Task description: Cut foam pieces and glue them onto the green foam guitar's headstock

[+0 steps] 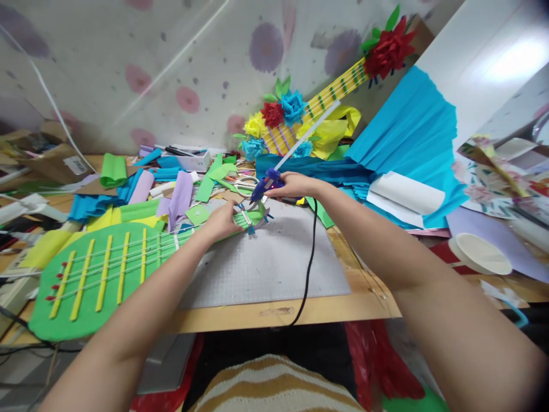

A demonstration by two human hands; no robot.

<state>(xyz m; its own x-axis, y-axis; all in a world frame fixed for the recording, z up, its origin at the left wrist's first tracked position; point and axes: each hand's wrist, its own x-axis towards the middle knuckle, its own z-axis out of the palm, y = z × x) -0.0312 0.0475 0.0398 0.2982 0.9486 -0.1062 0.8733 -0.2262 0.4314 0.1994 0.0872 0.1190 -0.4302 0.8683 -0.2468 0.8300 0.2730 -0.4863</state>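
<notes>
My right hand [295, 185] is closed around a blue hot glue gun [266, 184], with a long white glue stick [306, 134] poking out of its back. The gun's tip points down at the head end of a green paper guitar [96, 280], close to it; contact I cannot make out. My left hand [223, 222] grips the guitar's neck near that end. Yellow strips and pale strings run across the green body, which lies at the left. Small blue pegs [251, 230] stick out from the head. The guitar's head is over a grey cutting mat [278, 263].
A yellow guitar with paper flowers [334, 94] leans on the wall behind. Blue crepe paper [407, 126] and a white roll [407, 191] lie at right, near a paper cup [480, 253]. Scissors [246, 183] and coloured paper scraps fill the back. A black cord [309, 263] crosses the mat.
</notes>
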